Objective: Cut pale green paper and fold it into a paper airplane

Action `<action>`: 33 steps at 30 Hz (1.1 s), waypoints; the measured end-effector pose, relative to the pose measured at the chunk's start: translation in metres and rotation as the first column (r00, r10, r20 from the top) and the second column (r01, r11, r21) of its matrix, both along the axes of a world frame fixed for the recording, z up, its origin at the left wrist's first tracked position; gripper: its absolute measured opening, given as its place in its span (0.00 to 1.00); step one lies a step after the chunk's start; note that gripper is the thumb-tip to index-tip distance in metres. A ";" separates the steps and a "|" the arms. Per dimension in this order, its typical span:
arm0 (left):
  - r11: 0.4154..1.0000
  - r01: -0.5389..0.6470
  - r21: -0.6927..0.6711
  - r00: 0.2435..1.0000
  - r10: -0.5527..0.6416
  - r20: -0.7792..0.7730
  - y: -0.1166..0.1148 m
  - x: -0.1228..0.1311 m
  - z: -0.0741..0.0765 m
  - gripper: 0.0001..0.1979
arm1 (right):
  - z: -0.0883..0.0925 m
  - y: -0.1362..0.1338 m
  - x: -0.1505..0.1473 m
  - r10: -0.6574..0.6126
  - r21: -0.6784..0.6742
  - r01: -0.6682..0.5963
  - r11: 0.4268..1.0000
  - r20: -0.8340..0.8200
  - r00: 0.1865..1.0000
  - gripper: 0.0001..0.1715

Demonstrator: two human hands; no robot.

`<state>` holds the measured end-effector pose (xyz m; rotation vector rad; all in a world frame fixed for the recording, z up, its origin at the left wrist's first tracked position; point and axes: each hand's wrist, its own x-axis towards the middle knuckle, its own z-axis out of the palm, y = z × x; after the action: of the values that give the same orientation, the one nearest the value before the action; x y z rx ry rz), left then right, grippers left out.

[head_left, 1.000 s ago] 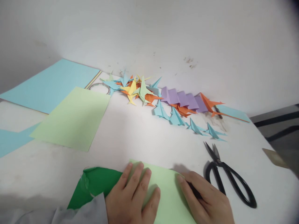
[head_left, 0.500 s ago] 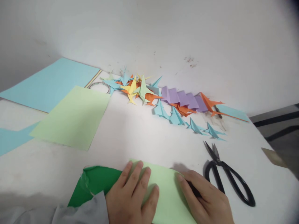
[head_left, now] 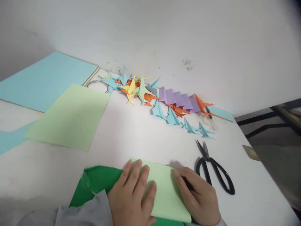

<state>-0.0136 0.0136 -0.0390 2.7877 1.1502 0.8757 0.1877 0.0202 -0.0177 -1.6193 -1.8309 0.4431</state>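
My left hand (head_left: 134, 191) is lying flat, fingers slightly spread, pressing the light green paper (head_left: 164, 191) that is resting left of the scissors (head_left: 207, 158); my right hand (head_left: 180, 172) is pinching its right edge. That edge is looking rounded, so I am judging the fold begun, its crease not yet sharp. Beyond the scissors, blue folded shapes (head_left: 172, 117) are standing finished; far left of them, a plain sheet (head_left: 70, 119) is lying unfolded.

Left of the scissors (head_left: 222, 174), the left hand (head_left: 129, 194) and right hand (head_left: 199, 196) cover parts of the pale green paper (head_left: 163, 191), which hides part of a green mat (head_left: 101, 177). Far left of the scissors, the view's edge crops a blue sheet (head_left: 15, 138).
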 end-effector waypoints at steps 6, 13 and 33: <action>0.998 -0.062 0.007 0.994 0.061 0.088 -0.002 0.003 -0.006 0.18 | 0.001 0.000 -0.002 -0.004 -0.013 0.004 1.000 -0.002 1.000 0.08; 0.986 -0.167 0.027 0.967 0.159 0.199 -0.004 0.012 -0.008 0.10 | 0.001 0.000 -0.001 0.011 -0.041 -0.012 0.999 -0.017 1.000 0.07; 0.988 -0.148 0.033 0.973 0.140 0.183 -0.001 0.012 -0.007 0.09 | 0.004 0.002 0.001 0.046 -0.040 -0.047 0.998 -0.008 0.999 0.07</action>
<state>-0.0014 0.0122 -0.0460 2.6189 1.3301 1.1541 0.1887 0.0221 -0.0142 -1.6027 -1.8687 0.5091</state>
